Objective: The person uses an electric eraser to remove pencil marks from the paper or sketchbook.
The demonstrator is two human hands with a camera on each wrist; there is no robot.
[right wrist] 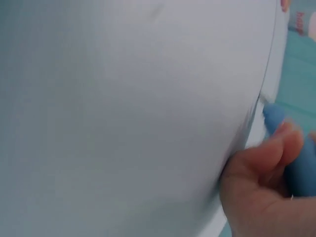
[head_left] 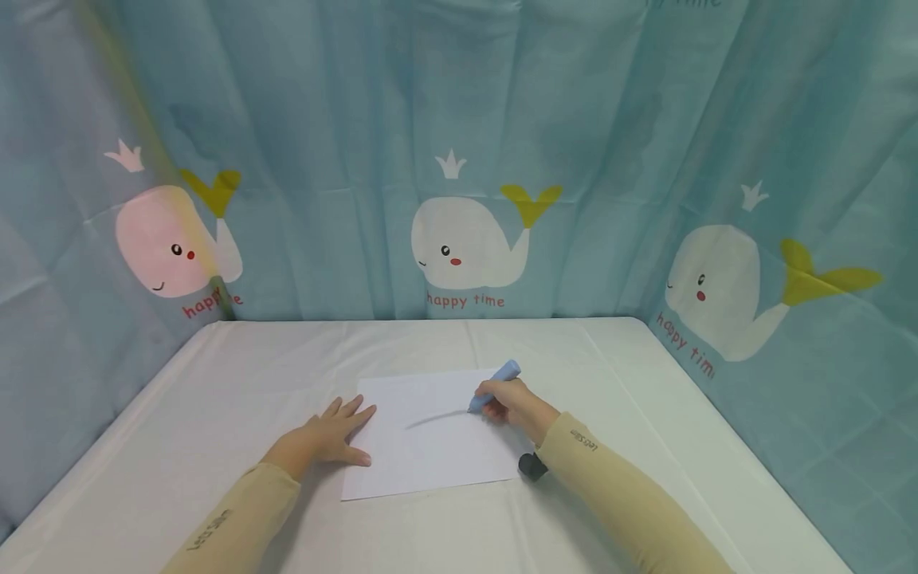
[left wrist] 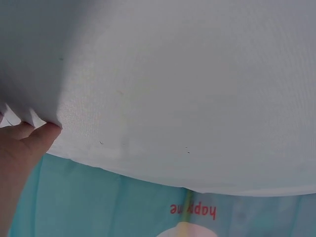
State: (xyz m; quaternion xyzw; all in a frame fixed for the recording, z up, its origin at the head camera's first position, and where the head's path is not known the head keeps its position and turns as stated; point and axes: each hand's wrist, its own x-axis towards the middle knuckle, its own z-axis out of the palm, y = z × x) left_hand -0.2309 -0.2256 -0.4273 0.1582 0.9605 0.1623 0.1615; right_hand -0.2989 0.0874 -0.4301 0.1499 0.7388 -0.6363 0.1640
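Two beige sleeves reached up from the bottom of the head view, one from the lower left and one from the lower right, each ending in a bare hand on a white sheet of paper (head_left: pixel 430 430) near the middle of the frame. That paper lay flat on a table (head_left: pixel 215 414) covered in white cloth.

At lower centre left, the left hand (head_left: pixel 326 438) lay flat with its fingers straight and spread, the fingertips (head_left: pixel 362 413) pressing the paper's left edge. It gripped nothing.

Right of centre, the right hand (head_left: pixel 505 402) had its fingers curled round a blue marker (head_left: pixel 495 385), pinching it low on the barrel. The marker's tip touched the paper at the end of a faint grey line (head_left: pixel 433 418). In the right wrist view, the blue marker (right wrist: pixel 296 153) showed at the right edge, beside a curled finger.

A small black object (head_left: pixel 532 466), probably the marker's cap, lay just beside the right sleeve, at the paper's lower right corner.

Behind the table, across the top of the frame, hung a teal curtain (head_left: pixel 574 119) printed with white whales.

The paper looked thin, light and floppy, likely to slide on smooth cloth, so a flat palm near an edge seemed the best hold. The marker looked light and rigid, with a thick barrel, and best gripped close to the tip.
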